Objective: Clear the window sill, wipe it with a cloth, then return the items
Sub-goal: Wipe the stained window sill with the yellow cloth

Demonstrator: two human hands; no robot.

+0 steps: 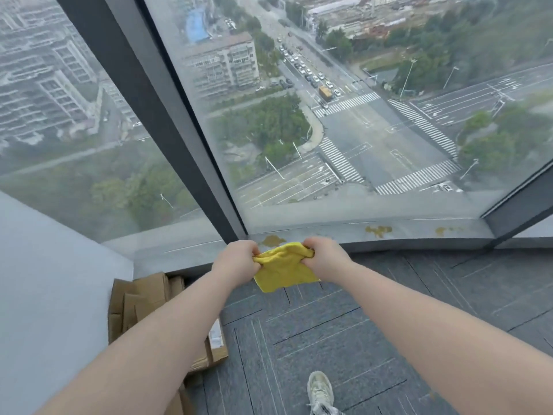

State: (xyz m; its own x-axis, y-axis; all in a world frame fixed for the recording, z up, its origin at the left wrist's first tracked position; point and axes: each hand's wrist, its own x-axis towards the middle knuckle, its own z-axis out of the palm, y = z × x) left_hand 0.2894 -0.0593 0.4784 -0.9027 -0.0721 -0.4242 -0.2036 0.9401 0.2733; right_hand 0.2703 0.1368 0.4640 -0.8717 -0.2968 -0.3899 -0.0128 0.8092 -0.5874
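I'm gripping the yellow cloth (pixel 284 266) at frame centre, left hand (pixel 236 260) and right hand (pixel 324 259) each clenching an upper corner, holding it above the carpet (pixel 389 310), just below the stained sill (pixel 374 235).

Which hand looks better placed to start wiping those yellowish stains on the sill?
Probably the right hand: both hands grip the yellow cloth, but two brownish-yellow stains lie to its right; only one sits by the left hand.

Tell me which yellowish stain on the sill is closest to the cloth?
The leftmost stain, just above the yellow cloth and between both hands. The other two stains lie farther right along the sill.
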